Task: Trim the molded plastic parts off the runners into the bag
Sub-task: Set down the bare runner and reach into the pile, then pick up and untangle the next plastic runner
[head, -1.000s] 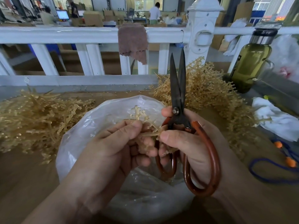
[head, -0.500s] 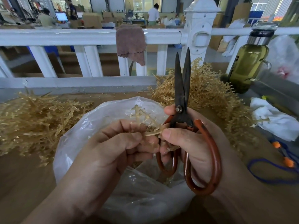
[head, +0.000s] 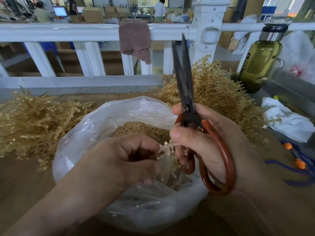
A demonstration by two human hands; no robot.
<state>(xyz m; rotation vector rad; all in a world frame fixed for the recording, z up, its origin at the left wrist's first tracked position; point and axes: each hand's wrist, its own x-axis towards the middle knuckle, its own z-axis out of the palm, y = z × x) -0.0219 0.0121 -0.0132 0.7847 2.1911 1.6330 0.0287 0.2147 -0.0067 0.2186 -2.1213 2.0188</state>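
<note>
My left hand is curled round a small tan plastic runner low over the mouth of the clear plastic bag. Small tan cut parts lie inside the bag. My right hand grips dark scissors by their red-brown loop handles, blades pointing up and slightly parted. Its thumb tip and fingers touch the runner's end beside my left hand.
A heap of tan runners lies left of the bag, another heap behind right. A white railing with a brown cloth bounds the table's back. A green bottle, white rag and blue cord sit right.
My left hand has dropped with the runner into the bag mouth and curled tighter. The scissors stayed upright in my right hand, blades slightly further apart.
</note>
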